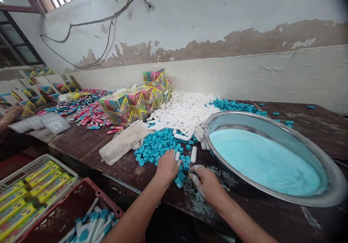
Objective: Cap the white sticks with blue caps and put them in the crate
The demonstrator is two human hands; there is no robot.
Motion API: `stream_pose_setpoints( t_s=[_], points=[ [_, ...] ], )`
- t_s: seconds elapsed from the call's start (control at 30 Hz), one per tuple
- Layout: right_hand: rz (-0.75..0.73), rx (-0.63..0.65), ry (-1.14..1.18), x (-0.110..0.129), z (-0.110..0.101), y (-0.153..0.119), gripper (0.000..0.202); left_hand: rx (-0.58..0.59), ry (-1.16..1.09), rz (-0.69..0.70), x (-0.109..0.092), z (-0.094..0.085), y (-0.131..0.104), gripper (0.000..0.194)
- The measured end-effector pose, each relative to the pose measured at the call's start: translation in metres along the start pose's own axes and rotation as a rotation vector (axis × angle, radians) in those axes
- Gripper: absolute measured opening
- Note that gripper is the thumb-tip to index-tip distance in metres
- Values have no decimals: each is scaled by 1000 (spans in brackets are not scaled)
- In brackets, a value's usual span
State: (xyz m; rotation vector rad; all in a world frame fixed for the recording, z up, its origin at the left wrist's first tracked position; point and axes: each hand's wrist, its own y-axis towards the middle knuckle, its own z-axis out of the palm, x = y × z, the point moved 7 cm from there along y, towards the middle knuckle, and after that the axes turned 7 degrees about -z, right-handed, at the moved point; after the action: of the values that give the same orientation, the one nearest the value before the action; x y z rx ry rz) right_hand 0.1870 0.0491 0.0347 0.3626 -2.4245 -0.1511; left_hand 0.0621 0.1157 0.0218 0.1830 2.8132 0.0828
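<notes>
My left hand [168, 166] is closed at the front edge of a heap of blue plastic caps [156, 145]. A short white tube [177, 156] shows at its fingertips, mostly hidden. To the right, my right hand [209, 186] is held over the dusty tabletop, its powdered thumb and fingers apart with nothing visible between them. Several loose blue caps [178, 182] lie between the two hands. One white tube [194, 154] stands just beyond them. Behind the caps spreads a large pile of white tubes [187, 108].
A wide metal basin [217, 150] of light-blue powder stands right. A white cloth glove [122, 145], stacked display boxes [141, 98] and pink and blue tubes [92, 108] lie left. Below are a red crate [65, 206] and a white basket [72, 172]. Another person's hand [12, 112] is far left.
</notes>
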Motion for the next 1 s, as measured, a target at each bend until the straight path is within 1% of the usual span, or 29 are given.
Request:
stream_pose_setpoints(
  t_s=[0.07,0.17,0.27,0.37,0.43,0.53,0.57,0.63,0.7,0.73,0.8,0.87,0.9,0.93,0.97,1.0],
  points=[
    [7,-3,2,-3,-4,-3,18,23,2,-5,-3,5,8,22],
    [6,-26,18,-4,-10,-4,19,34,-50,17,-2,7,11,15],
    [8,-54,30,-4,-12,0,22,39,-140,32,3,4,7,12],
    [30,-77,36,-3,-10,5,25,47,-242,42,5,-1,-4,14],
    [46,-64,45,-2,-6,8,25,84,-414,60,0,-3,-15,18],
    [28,-21,77,4,1,6,17,212,-784,79,-15,-4,-32,24],
    [18,-23,84,7,0,4,14,249,-866,81,-20,-4,-37,25],
    [-3,-54,80,11,-8,-4,13,266,-908,81,-27,-4,-47,28],
    [-39,-106,46,15,-28,-14,15,206,-864,83,-24,-5,-54,29],
    [-64,-134,19,17,-43,-20,17,156,-824,91,-19,-4,-57,30],
    [-100,-203,-62,14,-82,-30,20,25,-723,137,-6,-3,-63,29],
    [-80,-252,-195,0,-125,-36,22,-109,-606,216,7,2,-69,27],
    [-43,-240,-285,-11,-142,-36,23,-166,-548,261,12,5,-72,27],
    [6,-171,-382,-26,-154,-34,21,-220,-497,299,16,9,-74,29],
    [60,-85,-477,-42,-161,-31,19,-263,-454,328,18,12,-76,31],
    [95,19,-576,-57,-163,-27,17,-295,-420,350,20,16,-78,34]
  ],
)
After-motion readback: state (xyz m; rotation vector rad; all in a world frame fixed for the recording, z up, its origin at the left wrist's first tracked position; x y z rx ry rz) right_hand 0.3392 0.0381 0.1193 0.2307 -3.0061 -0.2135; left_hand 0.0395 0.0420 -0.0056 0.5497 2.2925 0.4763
